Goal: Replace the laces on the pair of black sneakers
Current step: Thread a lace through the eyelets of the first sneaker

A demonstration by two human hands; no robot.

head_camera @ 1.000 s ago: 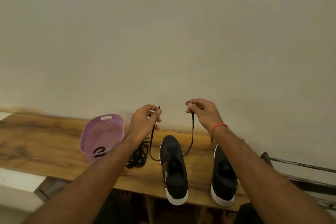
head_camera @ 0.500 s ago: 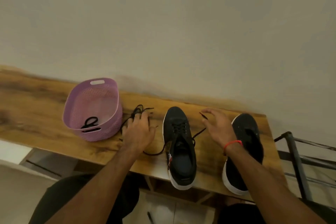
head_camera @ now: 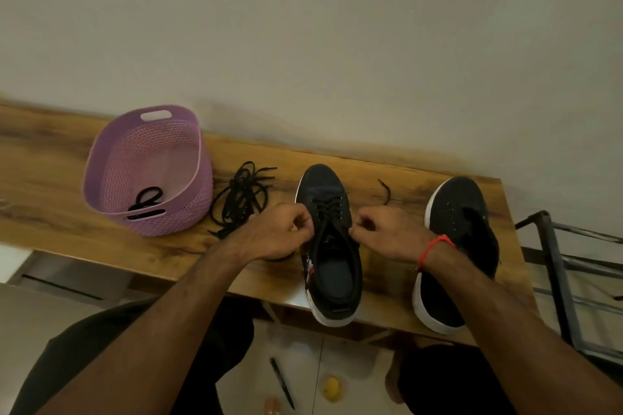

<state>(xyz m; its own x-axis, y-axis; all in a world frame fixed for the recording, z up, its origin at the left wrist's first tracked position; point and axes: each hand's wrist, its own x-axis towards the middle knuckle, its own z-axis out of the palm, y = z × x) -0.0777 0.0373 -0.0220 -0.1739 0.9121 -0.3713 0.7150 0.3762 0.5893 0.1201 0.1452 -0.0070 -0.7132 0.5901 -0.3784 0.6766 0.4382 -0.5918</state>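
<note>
Lace (head_camera: 332,209) is pinched by both hands (head_camera: 281,234) (head_camera: 387,234) at the sneaker (head_camera: 332,246); uneven pulling could leave mismatched ends.

Sat on the wooden desk (head_camera: 67,185): two black sneakers, toes to the far edge. Left hand (head_camera: 279,236) and right hand (head_camera: 387,234) pinched at the lace (head_camera: 328,209) on either side of the left sneaker (head_camera: 332,246). Right sneaker (head_camera: 455,246) unlaced near the right edge. Loose laces (head_camera: 241,199) piled beside a purple basket (head_camera: 111,158).

Purple basket (head_camera: 199,158) on wooden table (head_camera: 50,178); pen (head_camera: 282,382) on floor.
</note>
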